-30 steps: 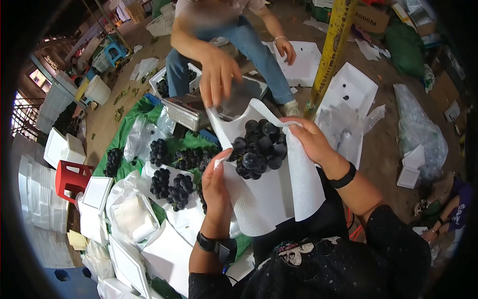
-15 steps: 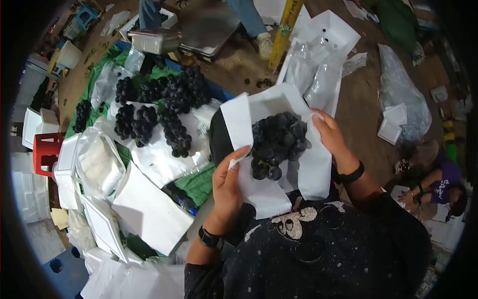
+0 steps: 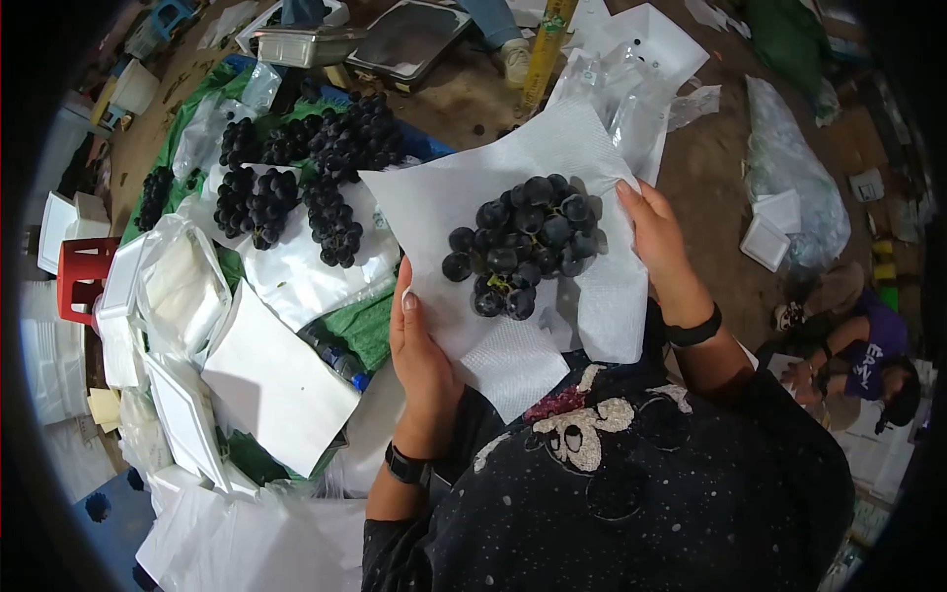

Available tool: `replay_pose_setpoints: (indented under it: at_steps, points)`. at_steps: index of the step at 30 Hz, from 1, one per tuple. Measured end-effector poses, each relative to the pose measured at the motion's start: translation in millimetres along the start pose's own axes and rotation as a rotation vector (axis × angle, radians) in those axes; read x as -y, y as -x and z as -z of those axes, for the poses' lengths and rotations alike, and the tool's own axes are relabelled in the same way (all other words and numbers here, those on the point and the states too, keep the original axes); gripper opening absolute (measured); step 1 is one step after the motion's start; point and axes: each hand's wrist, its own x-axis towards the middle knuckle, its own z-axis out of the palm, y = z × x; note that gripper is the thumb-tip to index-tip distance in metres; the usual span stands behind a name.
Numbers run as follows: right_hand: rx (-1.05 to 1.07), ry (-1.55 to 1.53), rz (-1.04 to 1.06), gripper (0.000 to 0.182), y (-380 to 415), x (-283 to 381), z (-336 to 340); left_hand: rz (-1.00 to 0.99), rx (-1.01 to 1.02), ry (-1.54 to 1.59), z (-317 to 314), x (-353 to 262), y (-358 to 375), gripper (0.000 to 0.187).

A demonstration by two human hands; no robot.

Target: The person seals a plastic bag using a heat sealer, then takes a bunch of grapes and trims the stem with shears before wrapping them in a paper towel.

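Observation:
A bunch of dark grapes (image 3: pixel 528 237) lies in the middle of a spread white paper sheet (image 3: pixel 464 187) in front of my body. My left hand (image 3: pixel 424 360) grips the sheet's left edge, its thumb on top and the fingers partly hidden. On the opposite side, my right hand (image 3: pixel 656 237) pinches the right edge between thumb and fingers. The paper is textured, with a lower flap hanging toward my shirt. What lies beneath the sheet is hidden. Neither hand touches the grapes.
More grape bunches (image 3: pixel 350 138) lie on plastic over a green cloth (image 3: pixel 360 331) at left. Foam trays (image 3: pixel 187 424), a white sheet (image 3: pixel 281 380) and a red stool (image 3: pixel 84 276) are nearby. A yellow post (image 3: pixel 546 59) stands ahead; another person (image 3: pixel 868 345) sits at right.
The paper's left side has opened out flat, baring more of the grapes. My left hand has moved left and up with that edge; my right hand has risen slightly.

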Motion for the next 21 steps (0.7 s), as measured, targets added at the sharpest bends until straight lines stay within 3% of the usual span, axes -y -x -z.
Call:
replay_pose_setpoints:
  at_steps: [6,10,17,18,21]
  points:
    - [0.011,0.003,0.034,0.036,1,9,-11,0.154,-0.009,0.092,13,6,2,0.041]
    - [0.028,0.216,0.058,0.035,6,16,-9,0.207,0.027,0.184,15,9,2,0.04]
    - [0.044,0.422,0.14,0.033,9,22,-7,0.165,0.016,0.192,17,11,0,0.039]
    - [0.024,0.452,0.169,0.034,11,24,-10,0.164,0.021,0.181,19,13,-1,0.039]
    - [-0.215,0.807,0.586,0.035,19,36,-27,0.161,0.035,0.206,19,10,1,0.04]
